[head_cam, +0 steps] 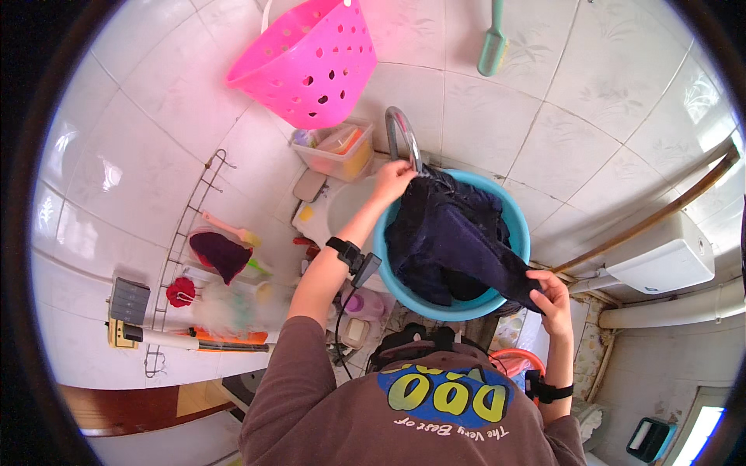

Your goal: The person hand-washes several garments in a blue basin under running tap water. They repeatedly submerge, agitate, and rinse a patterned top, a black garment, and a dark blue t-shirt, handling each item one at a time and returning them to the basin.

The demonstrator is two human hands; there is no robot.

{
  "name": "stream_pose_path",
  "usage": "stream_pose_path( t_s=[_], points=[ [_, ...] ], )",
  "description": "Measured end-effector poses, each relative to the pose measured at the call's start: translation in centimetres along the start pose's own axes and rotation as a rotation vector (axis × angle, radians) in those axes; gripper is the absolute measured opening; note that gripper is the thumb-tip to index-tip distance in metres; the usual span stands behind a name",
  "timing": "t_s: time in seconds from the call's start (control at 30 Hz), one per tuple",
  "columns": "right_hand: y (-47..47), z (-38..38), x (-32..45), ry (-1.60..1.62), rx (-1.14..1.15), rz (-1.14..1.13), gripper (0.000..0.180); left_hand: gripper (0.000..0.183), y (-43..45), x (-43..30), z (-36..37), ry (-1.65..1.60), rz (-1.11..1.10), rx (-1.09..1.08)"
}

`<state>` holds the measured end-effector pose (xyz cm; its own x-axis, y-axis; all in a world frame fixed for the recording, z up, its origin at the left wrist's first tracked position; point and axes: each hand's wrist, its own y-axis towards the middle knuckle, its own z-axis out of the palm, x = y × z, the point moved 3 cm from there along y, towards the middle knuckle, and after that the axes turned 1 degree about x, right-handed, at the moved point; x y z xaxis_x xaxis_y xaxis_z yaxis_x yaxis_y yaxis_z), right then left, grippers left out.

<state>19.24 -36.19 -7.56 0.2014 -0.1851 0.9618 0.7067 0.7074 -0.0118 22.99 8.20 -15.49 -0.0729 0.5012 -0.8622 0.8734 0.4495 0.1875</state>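
A dark navy garment (460,233) is bunched in a round light-blue plastic basin (520,221) in front of me. My left hand (394,179) is at the basin's far-left rim, its fingers pinching the garment's edge right beside the spout of a curved metal faucet (402,131). The fingertips are partly hidden there. Over the basin's right rim, my right hand (551,300) grips a narrow part of the garment, stretched out from the pile between thumb and fingers. Most of the basin's inside is covered by the cloth.
A pink perforated basket (326,70) hangs on the tiled wall above a clear plastic box (338,151). A green brush (493,49) hangs farther right. At left, a wire rack (180,233) holds brushes and scrubbers. A wooden pole (653,215) leans beside a white cistern (664,253).
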Motion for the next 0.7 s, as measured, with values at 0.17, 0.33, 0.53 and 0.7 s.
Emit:
stream_pose_path(
  t_s=[0.17,0.33,0.53,0.7],
  points=[
    [1.5,-0.9,-1.0,-0.169,-0.142,-0.064,0.035,0.03,0.2,0.2,-2.5,0.029,-0.002,-0.03],
    [3.5,-2.3,-3.6,-0.201,-0.23,-0.034,0.037,0.03,1.4,3.4,-3.0,-0.099,-0.041,-0.225],
    [4.1,-3.8,-5.6,-0.343,-0.393,-0.189,0.048,0.027,2.9,5.8,-3.4,-0.173,-0.206,-0.366],
    [3.8,-3.8,-6.4,-0.291,-0.376,-0.154,0.058,0.025,0.6,4.3,-2.2,-0.291,-0.438,-0.162]
  ],
)
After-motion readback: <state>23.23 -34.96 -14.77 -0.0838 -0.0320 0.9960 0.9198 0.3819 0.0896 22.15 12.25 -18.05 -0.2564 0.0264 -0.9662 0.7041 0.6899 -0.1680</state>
